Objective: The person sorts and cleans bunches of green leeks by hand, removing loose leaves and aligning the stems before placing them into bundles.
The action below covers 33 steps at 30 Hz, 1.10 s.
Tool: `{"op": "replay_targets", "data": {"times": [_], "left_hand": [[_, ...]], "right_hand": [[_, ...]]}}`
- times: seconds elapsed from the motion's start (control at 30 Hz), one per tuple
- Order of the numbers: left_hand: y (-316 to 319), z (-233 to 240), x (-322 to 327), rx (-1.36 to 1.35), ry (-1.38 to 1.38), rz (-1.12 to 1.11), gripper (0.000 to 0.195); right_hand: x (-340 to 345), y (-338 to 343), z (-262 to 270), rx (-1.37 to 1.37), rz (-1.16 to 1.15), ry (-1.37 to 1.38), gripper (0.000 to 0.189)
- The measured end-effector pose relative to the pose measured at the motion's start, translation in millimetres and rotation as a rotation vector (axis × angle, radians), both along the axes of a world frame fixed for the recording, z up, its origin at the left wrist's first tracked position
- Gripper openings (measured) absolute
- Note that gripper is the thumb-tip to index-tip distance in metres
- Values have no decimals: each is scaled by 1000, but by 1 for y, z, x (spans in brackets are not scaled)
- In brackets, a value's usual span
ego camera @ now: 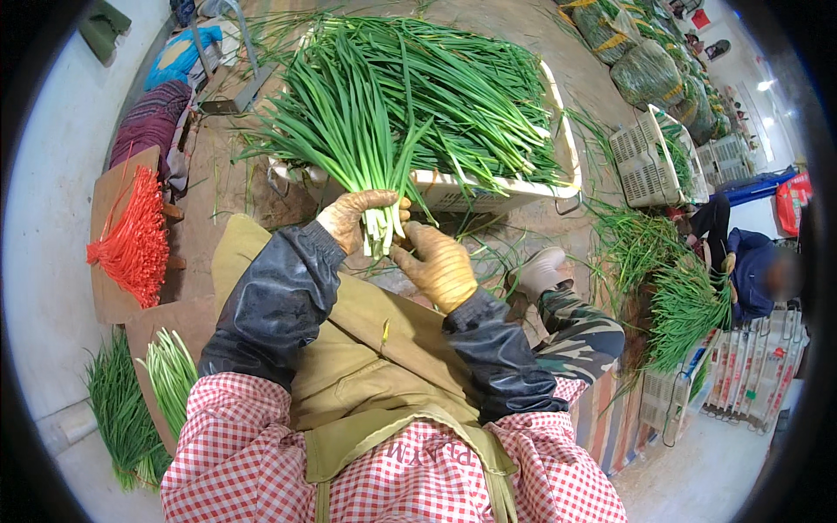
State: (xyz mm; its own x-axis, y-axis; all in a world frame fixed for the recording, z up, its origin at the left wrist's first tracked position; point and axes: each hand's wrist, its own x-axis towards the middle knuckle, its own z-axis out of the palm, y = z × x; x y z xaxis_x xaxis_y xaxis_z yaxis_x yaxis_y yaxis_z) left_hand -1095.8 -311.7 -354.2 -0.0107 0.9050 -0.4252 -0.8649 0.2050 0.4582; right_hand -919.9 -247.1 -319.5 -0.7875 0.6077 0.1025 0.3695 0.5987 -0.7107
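Observation:
My left hand (359,216), in a soiled yellowish glove, is closed around a bunch of garlic chives (356,124), its pale stem ends pointing down towards me and its green leaves fanning out away from me. My right hand (441,265), in a ribbed yellow glove, is just right of the stem ends, thumb and fingers bent close to them; whether it pinches a stem cannot be told. Beyond both hands stands a white plastic crate (567,144) heaped with more chives (458,98), their stems mostly towards the right. A yellowed leaf (385,331) lies on my olive apron (366,372).
Red ties (140,238) lie on a wooden board (108,189) at left. Bundled chives (121,405) rest at lower left. Loose leaves litter the floor. At right are a crate (644,160), wrapped bales (647,72), a chive heap (686,307) and a seated person (752,268).

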Motion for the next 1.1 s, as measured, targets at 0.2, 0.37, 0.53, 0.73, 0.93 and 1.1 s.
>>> {"op": "replay_targets", "data": {"times": [0.2,0.37,0.53,0.73,0.93,1.1], "left_hand": [[-12,32,1,39,-67,130,24],[-26,76,0,55,69,207,38],[-12,115,-41,632,46,246,44],[27,53,-27,232,270,344,42],[27,-17,4,-66,164,383,33],[20,-3,-2,-16,121,294,28]], "right_hand": [[14,72,9,125,-533,-238,51],[-21,98,-32,142,-311,-88,18],[-18,25,-68,48,12,-202,13],[60,90,-65,79,-590,90,20],[80,120,-54,8,-532,-328,37],[64,83,-101,-1049,-234,-42,41]]}}
